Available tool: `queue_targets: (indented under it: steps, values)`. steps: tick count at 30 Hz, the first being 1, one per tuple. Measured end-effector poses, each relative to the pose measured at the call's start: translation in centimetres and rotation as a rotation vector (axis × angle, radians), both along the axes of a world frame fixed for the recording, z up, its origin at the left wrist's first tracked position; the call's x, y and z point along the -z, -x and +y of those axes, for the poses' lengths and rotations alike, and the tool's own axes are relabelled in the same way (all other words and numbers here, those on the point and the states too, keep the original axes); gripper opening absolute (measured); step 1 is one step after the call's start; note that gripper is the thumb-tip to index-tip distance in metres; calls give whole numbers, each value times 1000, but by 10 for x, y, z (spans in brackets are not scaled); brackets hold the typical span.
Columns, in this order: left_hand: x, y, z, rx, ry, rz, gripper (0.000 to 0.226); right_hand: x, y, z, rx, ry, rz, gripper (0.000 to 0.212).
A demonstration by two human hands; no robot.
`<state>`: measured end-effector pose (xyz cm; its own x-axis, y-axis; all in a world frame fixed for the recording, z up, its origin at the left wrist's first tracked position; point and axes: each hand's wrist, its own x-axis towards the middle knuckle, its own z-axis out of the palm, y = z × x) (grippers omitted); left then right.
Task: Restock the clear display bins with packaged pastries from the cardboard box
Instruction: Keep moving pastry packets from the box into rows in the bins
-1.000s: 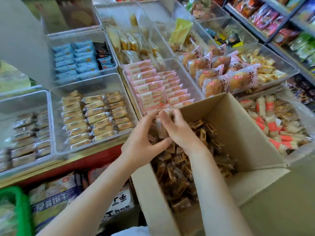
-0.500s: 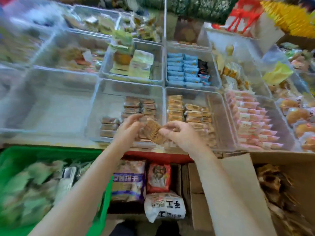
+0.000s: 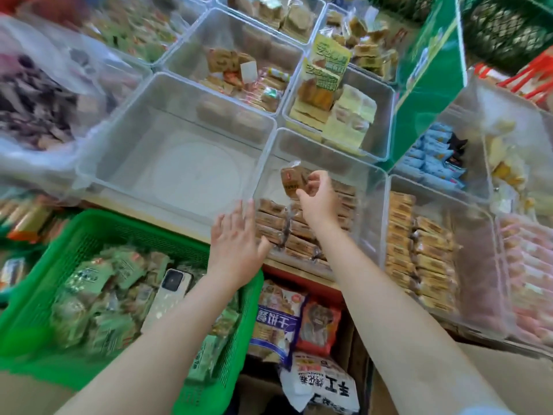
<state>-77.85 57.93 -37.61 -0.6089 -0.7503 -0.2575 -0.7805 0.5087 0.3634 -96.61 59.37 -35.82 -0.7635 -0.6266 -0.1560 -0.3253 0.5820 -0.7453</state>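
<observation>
Clear plastic display bins are sitting side by side on the bench, and the right hand (image 3: 317,196) is pinching a brown packaged pastry (image 3: 291,182) by its wrapper, holding it tilted above the middle bin (image 3: 371,187). Rows of similar brown pastries (image 3: 302,232) are lying packed along the near part of that bin. The print on the held wrapper is too blurred to read.

The left hand (image 3: 236,239) is hanging released, fingers straight and spread, over the front corner of the same bin; whether it is touching the wall cannot be told. The bin to the left (image 3: 125,163) is showing only its bare floor.

A green basket (image 3: 89,232) is standing below the bench at the left, holding green-wrapped packets and a pale phone (image 3: 167,295) lying on top. Beneath the bench edge, bags (image 3: 278,322) with large Chinese characters are lying upside down to the camera, so the writing is not being read with confidence. A brown corner of the cardboard box (image 3: 508,381) is showing at the lower right.
</observation>
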Motion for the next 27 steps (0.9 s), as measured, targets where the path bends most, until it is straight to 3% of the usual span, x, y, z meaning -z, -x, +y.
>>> queue_targets:
  steps: [8,15,17,22,25,27]
  values:
    - [1,0,0,5,23,-7,80,38,5,-25,-443,-475,449,25]
    - [-3,2,0,-3,6,-30,79,36,-3,-21,-601,-645,541,41]
    - [-6,3,0,4,6,-40,78,27,-7,0,-582,-565,482,42]
    - [-22,22,21,-133,-11,-84,74,-24,-22,108,-305,-121,120,26]
    - [-43,66,80,-89,22,105,59,-61,-17,193,-146,-11,39,23]
    - [-56,106,136,55,-120,267,44,-83,-2,252,8,89,45,21]
